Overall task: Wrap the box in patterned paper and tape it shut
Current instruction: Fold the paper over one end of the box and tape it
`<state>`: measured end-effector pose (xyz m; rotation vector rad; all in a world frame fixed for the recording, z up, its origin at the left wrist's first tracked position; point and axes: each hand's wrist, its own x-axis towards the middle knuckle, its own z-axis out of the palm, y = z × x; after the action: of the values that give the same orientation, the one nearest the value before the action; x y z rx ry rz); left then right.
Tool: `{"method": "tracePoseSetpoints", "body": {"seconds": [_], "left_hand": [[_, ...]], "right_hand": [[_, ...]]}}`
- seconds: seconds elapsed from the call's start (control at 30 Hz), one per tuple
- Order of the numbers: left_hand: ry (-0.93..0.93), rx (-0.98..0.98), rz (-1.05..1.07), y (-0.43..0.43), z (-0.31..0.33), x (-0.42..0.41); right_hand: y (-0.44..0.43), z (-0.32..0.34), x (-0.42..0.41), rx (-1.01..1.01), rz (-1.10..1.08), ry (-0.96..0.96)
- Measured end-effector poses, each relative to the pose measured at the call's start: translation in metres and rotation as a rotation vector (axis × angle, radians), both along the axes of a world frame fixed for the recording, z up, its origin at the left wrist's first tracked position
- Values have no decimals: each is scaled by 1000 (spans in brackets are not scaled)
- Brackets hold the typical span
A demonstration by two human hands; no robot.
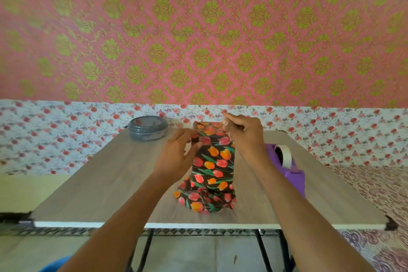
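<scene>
Paper (213, 161) is sheathing the box mid-frame; your flat left hand (176, 152) is pressing it, your right hand (245, 132) clenching on something I cannot tell; ends are awaiting tape (287, 158).

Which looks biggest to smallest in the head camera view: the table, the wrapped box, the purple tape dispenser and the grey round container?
1. table
2. wrapped box
3. purple tape dispenser and grey round container: not ranked. They look similar, and the dispenser is nearer and partly hidden by the right forearm.
</scene>
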<state>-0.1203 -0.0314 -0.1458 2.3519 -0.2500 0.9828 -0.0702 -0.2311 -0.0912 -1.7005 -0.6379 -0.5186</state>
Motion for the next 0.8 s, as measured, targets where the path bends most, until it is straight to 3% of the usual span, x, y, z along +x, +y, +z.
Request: {"method": "tracePoseSetpoints", "body": {"seconds": [0.13, 0.23, 0.4, 0.8], "left_hand": [[-90, -53, 26, 1, 5, 6], [-124, -38, 31, 4, 8, 9], [-167, -73, 4, 7, 6, 13], [-121, -163, 30, 10, 4, 18]], "right_hand": [[21, 18, 17, -150, 24, 65], [33, 27, 29, -200, 99, 226], [42, 38, 40, -368, 29, 452], [69, 66, 62, -776, -16, 660]]}}
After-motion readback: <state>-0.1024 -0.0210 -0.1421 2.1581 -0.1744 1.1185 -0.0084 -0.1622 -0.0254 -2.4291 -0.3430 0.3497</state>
